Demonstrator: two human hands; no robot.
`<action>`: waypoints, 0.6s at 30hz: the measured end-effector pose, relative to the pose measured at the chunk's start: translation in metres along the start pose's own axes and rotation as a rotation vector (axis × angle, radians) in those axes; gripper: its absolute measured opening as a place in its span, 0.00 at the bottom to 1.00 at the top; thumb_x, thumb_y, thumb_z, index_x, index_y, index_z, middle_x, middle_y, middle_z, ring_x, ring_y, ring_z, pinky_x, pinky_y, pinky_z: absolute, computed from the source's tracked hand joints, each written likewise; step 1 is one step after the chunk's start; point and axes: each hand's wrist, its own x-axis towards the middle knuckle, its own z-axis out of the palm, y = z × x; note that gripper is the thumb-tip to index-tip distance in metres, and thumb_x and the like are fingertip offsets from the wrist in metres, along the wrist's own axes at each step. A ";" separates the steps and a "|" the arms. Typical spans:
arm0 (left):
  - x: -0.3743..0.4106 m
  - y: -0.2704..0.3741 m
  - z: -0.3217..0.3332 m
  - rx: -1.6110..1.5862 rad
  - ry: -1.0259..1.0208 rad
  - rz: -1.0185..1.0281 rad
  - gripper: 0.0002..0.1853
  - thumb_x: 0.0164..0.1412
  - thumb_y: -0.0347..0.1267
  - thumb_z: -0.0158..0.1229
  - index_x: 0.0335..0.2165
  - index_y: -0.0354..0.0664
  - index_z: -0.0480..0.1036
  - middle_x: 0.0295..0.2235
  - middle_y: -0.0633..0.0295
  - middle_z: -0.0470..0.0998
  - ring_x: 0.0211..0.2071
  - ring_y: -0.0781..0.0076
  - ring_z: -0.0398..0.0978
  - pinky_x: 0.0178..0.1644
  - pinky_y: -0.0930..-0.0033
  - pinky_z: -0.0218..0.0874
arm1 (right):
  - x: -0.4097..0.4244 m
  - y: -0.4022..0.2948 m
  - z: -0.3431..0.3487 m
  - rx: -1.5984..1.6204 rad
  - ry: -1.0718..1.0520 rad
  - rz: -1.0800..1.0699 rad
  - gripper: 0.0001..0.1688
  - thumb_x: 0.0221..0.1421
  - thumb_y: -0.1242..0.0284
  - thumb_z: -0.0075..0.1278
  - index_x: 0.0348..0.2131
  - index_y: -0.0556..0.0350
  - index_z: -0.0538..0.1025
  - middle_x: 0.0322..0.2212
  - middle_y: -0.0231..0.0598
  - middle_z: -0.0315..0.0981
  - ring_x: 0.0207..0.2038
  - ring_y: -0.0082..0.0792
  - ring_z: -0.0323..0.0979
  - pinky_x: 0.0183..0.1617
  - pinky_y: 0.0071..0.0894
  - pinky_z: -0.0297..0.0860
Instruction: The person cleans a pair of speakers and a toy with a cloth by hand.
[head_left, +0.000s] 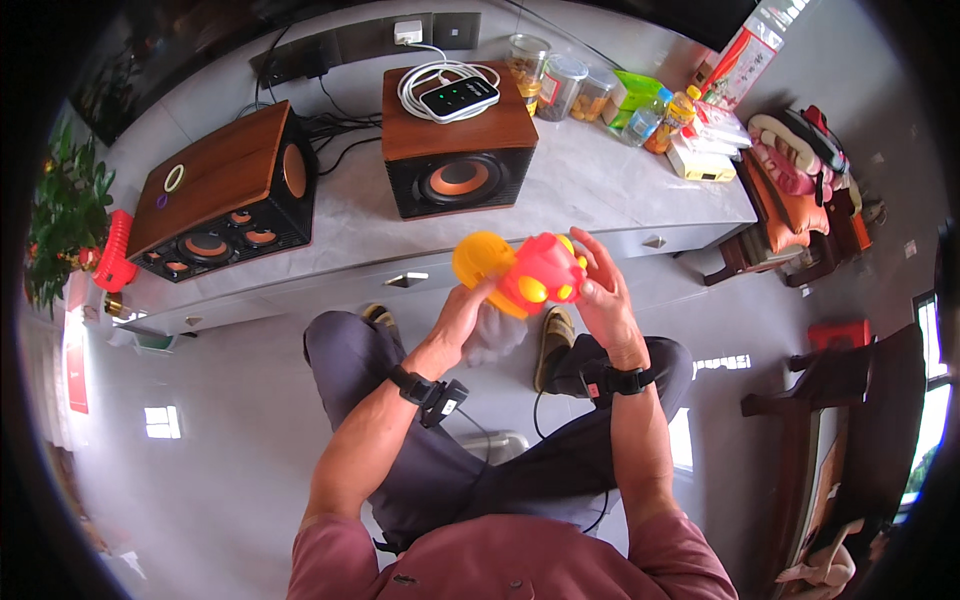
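Observation:
A red and yellow plastic toy (541, 271) is held up between my two hands, above my knees and just in front of the cabinet's edge. My left hand (463, 311) grips its yellow part from below and the side. At the toy's red end, my right hand (604, 298) has its thumb against the knobs, with the fingers raised behind. A greyish translucent thing (495, 334) shows below the toy between my feet; what it is I cannot tell. Both wrists wear black straps with small devices.
Before me is a grey marble-look cabinet (577, 191) bearing two wood-topped speakers (457, 180), (217, 195), a device with coiled white cable (459, 97), jars (561, 86) and bottles (646, 118). A potted plant (71, 202) stands left; a chair with cushions (787, 217) stands right.

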 end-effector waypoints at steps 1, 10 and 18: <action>-0.002 0.001 0.000 -0.075 0.031 -0.005 0.33 0.67 0.54 0.56 0.56 0.38 0.68 0.47 0.67 0.76 0.46 0.79 0.74 0.49 0.76 0.67 | 0.000 0.010 -0.001 0.009 0.097 -0.031 0.45 0.54 0.66 0.61 0.66 0.56 0.61 0.55 0.42 0.69 0.57 0.35 0.67 0.64 0.37 0.62; -0.004 -0.011 0.015 -0.305 0.163 0.203 0.31 0.70 0.53 0.52 0.58 0.42 0.67 0.47 0.61 0.78 0.47 0.70 0.77 0.52 0.65 0.70 | -0.027 0.070 0.049 -0.001 0.071 0.295 0.30 0.64 0.61 0.55 0.57 0.59 0.66 0.52 0.43 0.70 0.53 0.44 0.72 0.53 0.45 0.72; 0.009 -0.016 -0.001 0.058 0.355 0.408 0.24 0.69 0.46 0.56 0.51 0.36 0.73 0.43 0.64 0.80 0.46 0.76 0.77 0.50 0.68 0.70 | -0.014 0.030 -0.018 -1.053 -0.205 0.151 0.25 0.44 0.82 0.49 0.46 0.60 0.75 0.33 0.57 0.79 0.40 0.59 0.78 0.43 0.48 0.73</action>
